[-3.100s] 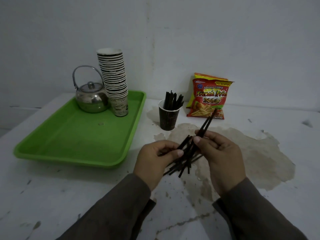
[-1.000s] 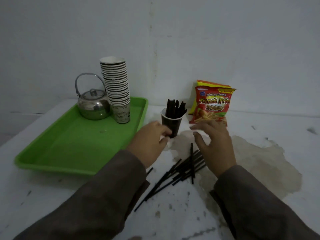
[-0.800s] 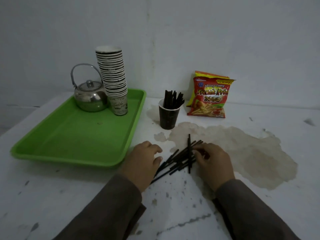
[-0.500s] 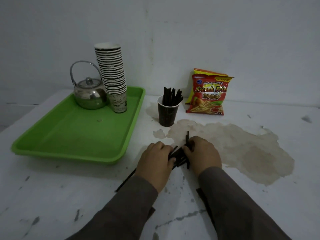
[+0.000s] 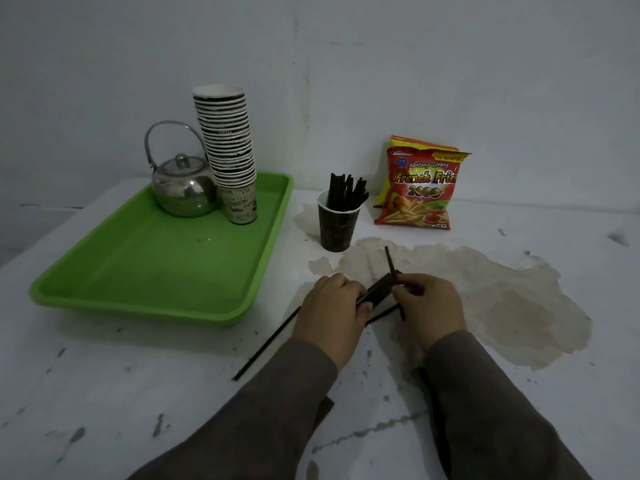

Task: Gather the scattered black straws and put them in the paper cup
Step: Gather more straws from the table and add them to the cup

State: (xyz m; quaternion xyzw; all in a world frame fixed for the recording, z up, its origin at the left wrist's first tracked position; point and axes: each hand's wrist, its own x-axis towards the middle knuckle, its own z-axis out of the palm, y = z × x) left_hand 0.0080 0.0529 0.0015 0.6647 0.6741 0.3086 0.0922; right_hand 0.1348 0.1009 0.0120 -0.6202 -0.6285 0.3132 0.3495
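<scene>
At my ten o'clock the green tray point(image 5: 145, 271) sat on the white table point(image 5: 104, 393), carrying a steel kettle point(image 5: 183, 192) and, touching its right side, a tall stack of paper cups point(image 5: 230, 150). A single black straw point(image 5: 266, 344) lay flat on the table just off the tray's near corner, its far end running under my left hand point(image 5: 332, 317).

That hand was curled palm-down at twelve o'clock, fingers closed over one end of the bundle of black straws point(image 5: 377, 292). My right hand point(image 5: 429, 306) was curled too, at one o'clock, thumb and fingers pinching the bundle's other end, with one straw sticking up past my knuckles toward the wall. In the dim light I couldn't tell whether the bundle rested on the table or was lifted clear of it.

Farther off at twelve o'clock stood the paper cup point(image 5: 337, 223), upright, already holding a cluster of straws point(image 5: 346, 192). At one o'clock a French fries snack bag point(image 5: 419, 192) leaned against the wall, beyond a wide brown stain point(image 5: 502, 299) on the tabletop.
</scene>
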